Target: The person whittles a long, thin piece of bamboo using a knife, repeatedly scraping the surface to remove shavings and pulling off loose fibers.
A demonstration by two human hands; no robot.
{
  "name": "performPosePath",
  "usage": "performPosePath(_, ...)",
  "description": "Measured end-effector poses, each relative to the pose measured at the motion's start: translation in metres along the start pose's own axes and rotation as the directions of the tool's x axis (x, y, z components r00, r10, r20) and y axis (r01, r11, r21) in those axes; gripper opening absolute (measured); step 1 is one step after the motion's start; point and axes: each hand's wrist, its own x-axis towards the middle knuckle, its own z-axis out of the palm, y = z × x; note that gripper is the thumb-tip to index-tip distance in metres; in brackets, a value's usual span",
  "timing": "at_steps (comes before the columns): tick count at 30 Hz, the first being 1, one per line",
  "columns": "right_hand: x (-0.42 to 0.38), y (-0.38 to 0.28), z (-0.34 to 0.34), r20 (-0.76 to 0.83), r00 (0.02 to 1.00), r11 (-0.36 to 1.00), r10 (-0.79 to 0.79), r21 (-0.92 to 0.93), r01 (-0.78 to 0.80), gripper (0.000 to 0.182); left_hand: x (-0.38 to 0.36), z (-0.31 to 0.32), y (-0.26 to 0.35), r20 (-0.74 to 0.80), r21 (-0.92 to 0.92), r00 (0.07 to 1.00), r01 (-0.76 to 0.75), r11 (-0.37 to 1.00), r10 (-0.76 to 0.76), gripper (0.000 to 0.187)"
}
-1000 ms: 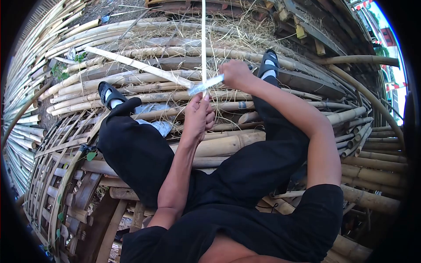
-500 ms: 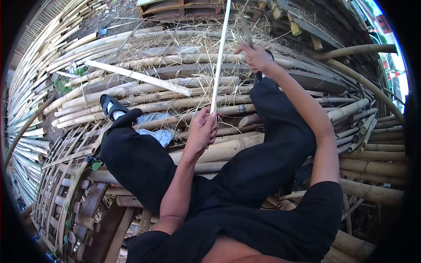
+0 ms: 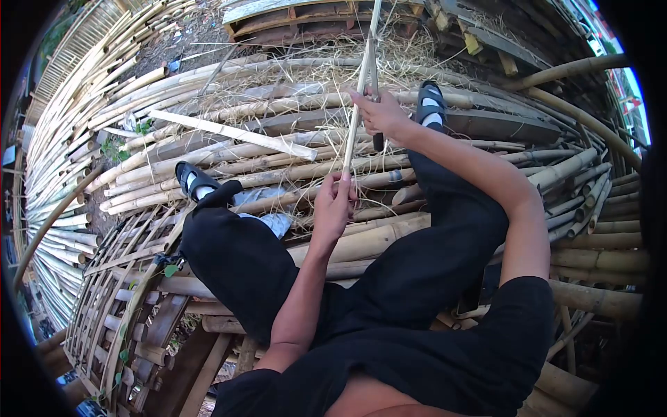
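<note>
My left hand (image 3: 335,208) is closed around the lower end of a long, thin bamboo strip (image 3: 352,133), which points away from me and slightly right. Farther up, my right hand (image 3: 385,118) grips a knife (image 3: 374,66) by its dark handle. The grey blade points forward, close alongside the strip and overlapping it in this view. The index finger of my right hand reaches across the strip.
A flat bamboo slat (image 3: 236,134) lies across bamboo poles (image 3: 250,163) at left. Pale shavings (image 3: 333,73) cover the ground ahead, before a wooden pallet (image 3: 299,24). A crumpled plastic bag (image 3: 276,224) lies between my legs. Stacked poles (image 3: 566,177) stand at right.
My right hand has come left and down with the knife, from apart to right beside the strip. My left hand keeps its hold, and the whole view has shifted slightly.
</note>
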Motion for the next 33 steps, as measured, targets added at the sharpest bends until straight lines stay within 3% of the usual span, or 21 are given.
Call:
performPosePath(2, -0.006, 0.002, 0.011, 0.042, 0.999, 1.0, 0.023, 0.013, -0.023, 0.028, 0.004, 0.0, -0.004, -0.115, 0.022, 0.986, -0.116, 0.993, 0.118, 0.026)
performPosePath(3, -0.01, 0.001, 0.014, 0.106, 0.994, 0.999, 0.028, -0.038, -0.024, 0.029, 0.006, -0.002, -0.006, -0.122, 0.017, 0.986, -0.116, 0.993, 0.118, 0.026)
performPosePath(6, -0.017, 0.001, 0.026, 0.085, 0.996, 0.977, 0.008, -0.215, 0.01, 0.031, 0.014, -0.012, -0.013, -0.153, -0.016, 0.973, -0.177, 0.984, 0.173, 0.028)
performPosePath(8, -0.005, 0.01, 0.013, 0.11, 0.993, 0.969, 0.034, -0.246, -0.006, 0.037, 0.015, -0.018, -0.017, -0.149, 0.078, 0.962, -0.22, 0.972, 0.229, 0.027)
performPosePath(9, -0.005, 0.012, 0.008, 0.102, 0.987, 0.84, -0.122, -0.519, 0.158, 0.04, 0.014, -0.02, -0.017, -0.156, 0.075, 0.962, -0.215, 0.974, 0.224, 0.027)
performPosePath(10, -0.003, 0.014, 0.006, 0.145, 0.951, 0.608, -0.274, -0.74, 0.288, 0.044, 0.016, -0.022, -0.016, -0.176, 0.065, 0.958, -0.219, 0.974, 0.227, 0.027)
performPosePath(11, -0.019, -0.003, 0.013, 0.17, 0.942, 0.511, -0.291, -0.805, 0.303, 0.044, 0.017, -0.023, -0.014, -0.197, 0.053, 0.953, -0.224, 0.973, 0.23, 0.026)
performPosePath(12, -0.017, -0.001, 0.01, 0.18, 0.942, 0.506, -0.284, -0.807, 0.306, 0.044, 0.017, -0.025, -0.013, -0.207, 0.044, 0.952, -0.224, 0.974, 0.228, 0.026)
performPosePath(14, -0.014, 0.008, 0.003, 0.288, 0.907, 0.331, -0.308, -0.861, 0.386, 0.035, 0.017, -0.025, -0.013, -0.208, 0.019, 0.956, -0.206, 0.978, 0.206, 0.025)
performPosePath(15, -0.014, 0.013, 0.002, 0.293, 0.908, 0.325, -0.299, -0.864, 0.385, 0.035, 0.016, -0.024, -0.013, -0.212, 0.008, 0.956, -0.204, 0.979, 0.201, 0.025)
performPosePath(17, -0.015, 0.019, 0.001, 0.324, 0.917, 0.144, -0.232, -0.921, 0.362, 0.029, 0.015, -0.022, -0.01, -0.191, 0.026, 0.957, -0.219, 0.975, 0.22, 0.024)
performPosePath(20, -0.016, 0.022, 0.006, 0.371, 0.909, 0.028, -0.191, -0.923, 0.383, 0.027, 0.014, -0.021, -0.007, -0.166, 0.039, 0.955, -0.244, 0.969, 0.247, 0.023)
performPosePath(24, -0.016, 0.031, 0.015, 0.481, 0.852, -0.031, -0.207, -0.874, 0.485, 0.024, 0.013, -0.022, -0.002, -0.17, 0.076, 0.94, -0.286, 0.955, 0.295, 0.022)
performPosePath(27, -0.016, 0.033, 0.023, 0.456, 0.865, -0.059, -0.21, -0.889, 0.455, 0.02, 0.014, -0.023, -0.003, -0.183, 0.034, 0.937, -0.296, 0.954, 0.297, 0.021)
performPosePath(29, -0.011, 0.033, 0.024, 0.434, 0.882, -0.117, -0.185, -0.901, 0.419, 0.019, 0.011, -0.025, 0.0, -0.128, -0.069, 0.977, -0.181, 0.981, 0.172, 0.018)
performPosePath(32, -0.002, 0.023, 0.02, 0.443, 0.879, -0.125, -0.175, -0.896, 0.426, 0.019, 0.009, -0.017, 0.003, -0.093, -0.126, 0.979, -0.192, 0.973, 0.182, 0.017)
performPosePath(33, -0.001, 0.016, 0.024, 0.353, 0.922, -0.125, -0.156, -0.933, 0.336, 0.018, 0.007, -0.016, 0.005, -0.093, -0.129, 0.98, -0.187, 0.974, 0.176, 0.017)
